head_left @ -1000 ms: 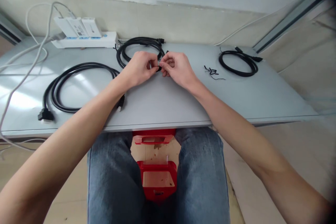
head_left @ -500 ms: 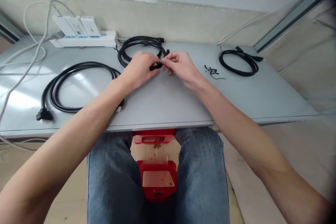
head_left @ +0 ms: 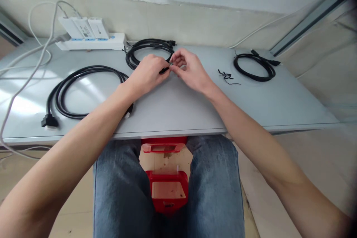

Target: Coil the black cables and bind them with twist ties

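My left hand (head_left: 152,68) is closed on a short black piece (head_left: 164,70) that looks like a cable end; most of it is hidden by the fingers. My right hand (head_left: 189,68) meets it, with thumb and fingertips brought together at a tiny, partly shiny bit that is too small to name. Just behind both hands lies a coiled black cable (head_left: 134,60), its plug (head_left: 171,42) pointing right. A larger loop of black cable (head_left: 63,96) rests under and left of my left forearm, with a wide connector (head_left: 49,120) near the front edge.
Several black twist ties (head_left: 227,76) lie right of my hands. Farther right is another coiled black cable (head_left: 258,78). A white power strip (head_left: 117,41) with white adapters (head_left: 97,28) and pale cords (head_left: 21,85) stands back left. Below the table (head_left: 178,119) are red plastic parts (head_left: 167,208).
The right fingers have shifted slightly and opened out a little, while the thumb stays by the left fingertips. The black bit seen above the right fingertips is now out of sight.
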Available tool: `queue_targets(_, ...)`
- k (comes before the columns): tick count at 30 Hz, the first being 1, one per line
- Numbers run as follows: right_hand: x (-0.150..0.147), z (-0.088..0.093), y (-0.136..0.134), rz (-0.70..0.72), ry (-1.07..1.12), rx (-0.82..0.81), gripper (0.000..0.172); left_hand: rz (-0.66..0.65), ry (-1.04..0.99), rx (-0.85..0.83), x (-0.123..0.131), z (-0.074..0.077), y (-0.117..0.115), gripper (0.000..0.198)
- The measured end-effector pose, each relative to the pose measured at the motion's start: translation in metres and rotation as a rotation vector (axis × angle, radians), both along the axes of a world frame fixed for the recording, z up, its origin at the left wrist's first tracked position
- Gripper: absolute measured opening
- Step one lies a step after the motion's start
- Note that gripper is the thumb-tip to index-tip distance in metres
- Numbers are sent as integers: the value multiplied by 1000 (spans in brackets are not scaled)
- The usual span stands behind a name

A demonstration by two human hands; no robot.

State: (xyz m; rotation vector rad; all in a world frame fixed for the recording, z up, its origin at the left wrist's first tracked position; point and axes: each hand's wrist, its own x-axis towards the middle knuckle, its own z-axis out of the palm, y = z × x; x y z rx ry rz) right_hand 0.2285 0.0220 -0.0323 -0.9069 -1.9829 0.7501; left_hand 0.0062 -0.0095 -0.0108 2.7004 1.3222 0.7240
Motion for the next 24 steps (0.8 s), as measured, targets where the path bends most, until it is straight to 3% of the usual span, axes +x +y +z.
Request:
queue_targets(11,13,9,-4,61,-170,168,18,-82,-43,27,-3,-3,5,38)
queue_targets(14,12,16,-9,46,-173,148,10,-57,-52,-14,-2,-1,3,37)
queue_targets(24,10,29,-14,-20,-121,-4,23,-6,-93,-100,-1,2,1,34)
